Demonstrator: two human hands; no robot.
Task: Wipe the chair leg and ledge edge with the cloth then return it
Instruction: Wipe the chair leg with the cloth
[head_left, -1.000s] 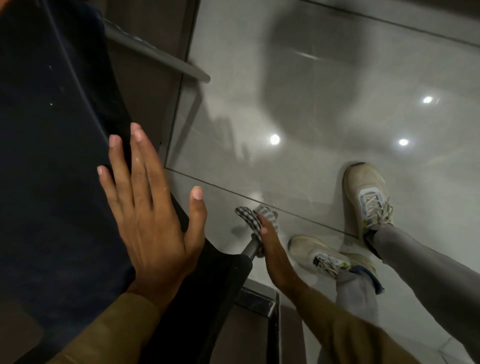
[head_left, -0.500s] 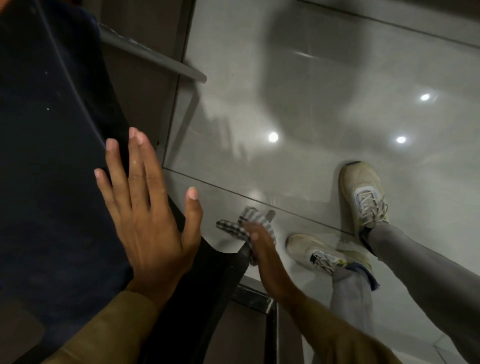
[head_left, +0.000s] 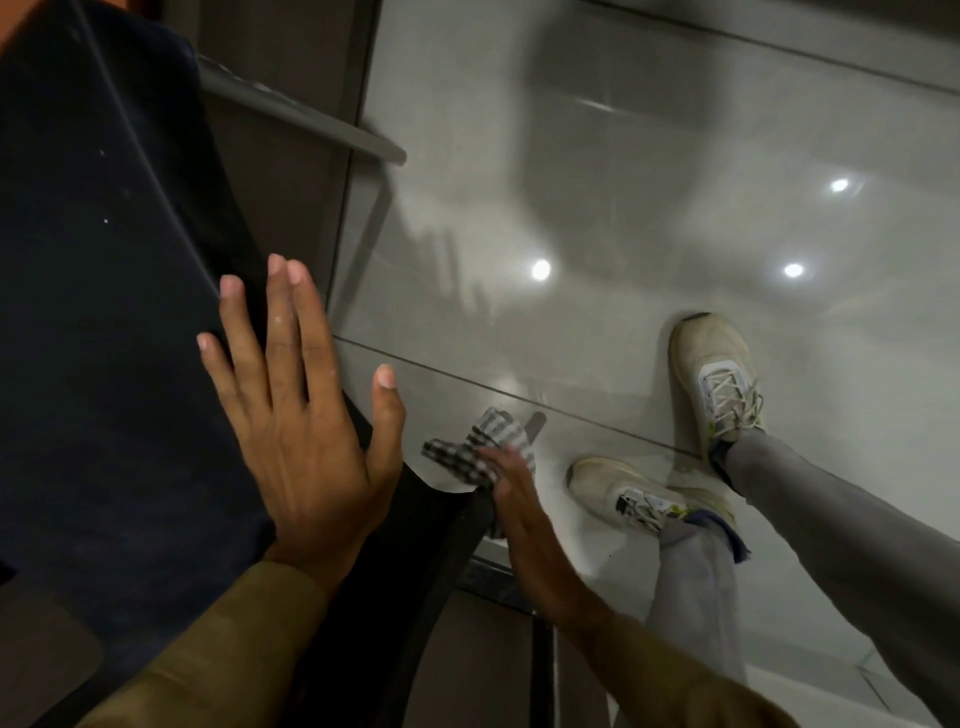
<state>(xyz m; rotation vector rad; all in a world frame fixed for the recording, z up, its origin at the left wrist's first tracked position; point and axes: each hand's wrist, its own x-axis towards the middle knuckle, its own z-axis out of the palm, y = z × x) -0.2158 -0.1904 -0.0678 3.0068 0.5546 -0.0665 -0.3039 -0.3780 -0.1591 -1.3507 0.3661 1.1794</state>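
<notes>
Right hand (head_left: 511, 486) clenched on checked cloth (head_left: 480, 449), wrapped w/ it around the chair leg (head_left: 534, 423) low down, near its foot. Left hand (head_left: 301, 415) flat, fingers spread, gripping nothing, braced on dark chair seat (head_left: 104, 312). Glossy floor tiles (head_left: 623, 208) below; shoes (head_left: 714, 379) just beside the leg. Risk: chair probably tipped, so a slip of the bracing palm could drop it; loose cloth tail may snag.
</notes>
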